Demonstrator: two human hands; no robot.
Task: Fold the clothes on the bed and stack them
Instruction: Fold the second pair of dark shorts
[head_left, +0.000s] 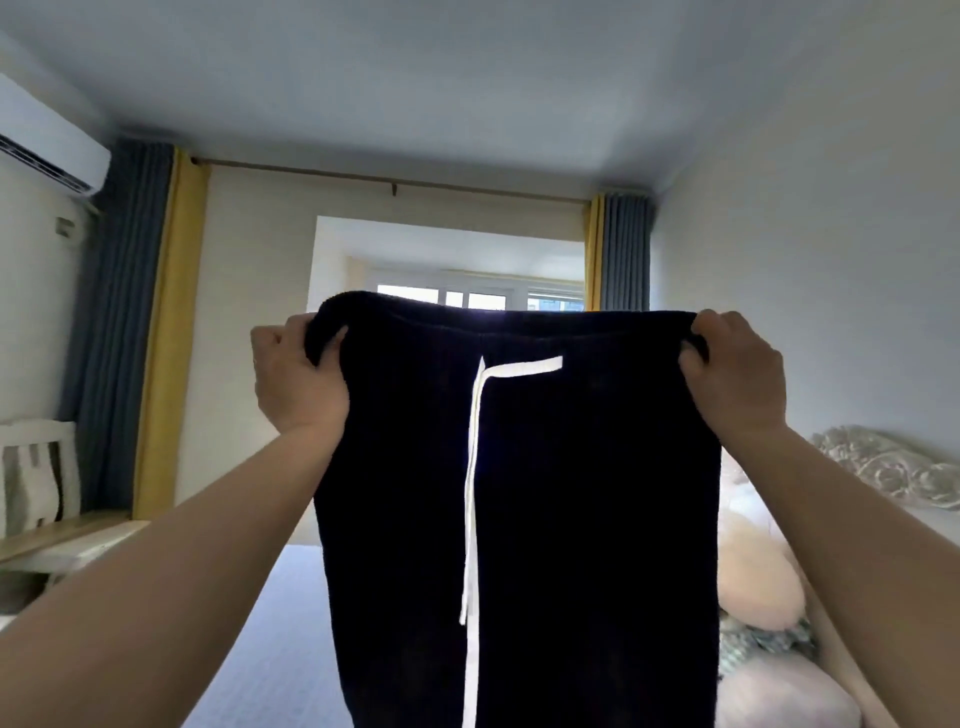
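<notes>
Dark navy trousers (597, 493) with a white drawstring (474, 467) hang upright in front of me, held up by the waistband. My left hand (296, 379) grips the waistband's left corner. My right hand (737, 374) grips its right corner. The legs drop straight down out of the bottom of the view and hide most of the bed (280, 649), whose light blue sheet shows at the lower left.
Pale pillows and bedding (753, 582) lie at the right under an ornate headboard (893, 473). A white chair (39, 467) and a wooden desk (67, 535) stand at the left. Blue and yellow curtains frame a window alcove behind the trousers.
</notes>
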